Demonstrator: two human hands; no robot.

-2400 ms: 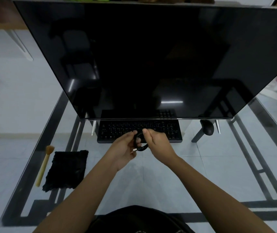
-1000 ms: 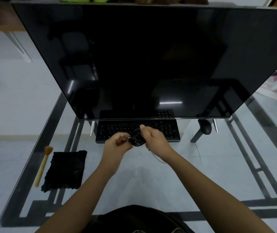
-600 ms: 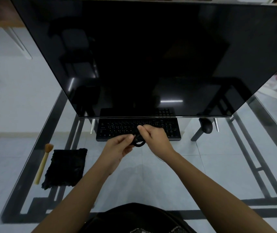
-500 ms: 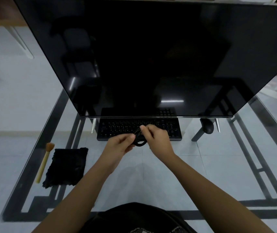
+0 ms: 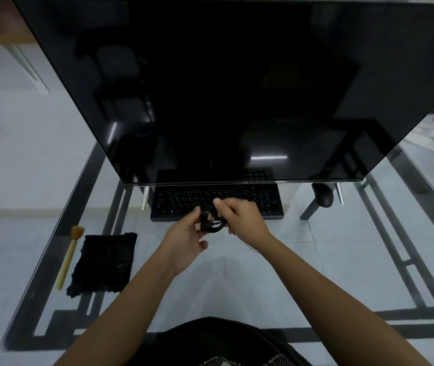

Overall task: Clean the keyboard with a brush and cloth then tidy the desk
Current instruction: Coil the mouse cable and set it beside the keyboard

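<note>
A black keyboard lies on the glass desk under the monitor's lower edge. Just in front of it, both hands hold a coiled black cable. My left hand pinches the coil from the left, and my right hand grips it from the right, covering part of the keyboard. A wooden-handled brush lies at the desk's left edge. A black cloth lies flat right beside the brush.
A large dark monitor fills the upper view and overhangs the keyboard. A black mouse sits to the right of the keyboard. The glass desk has a dark frame; tiled floor shows through it.
Both hands stayed in front of the keyboard, working the black cable into a tighter coil. Brush, cloth, keyboard and mouse have not moved.
</note>
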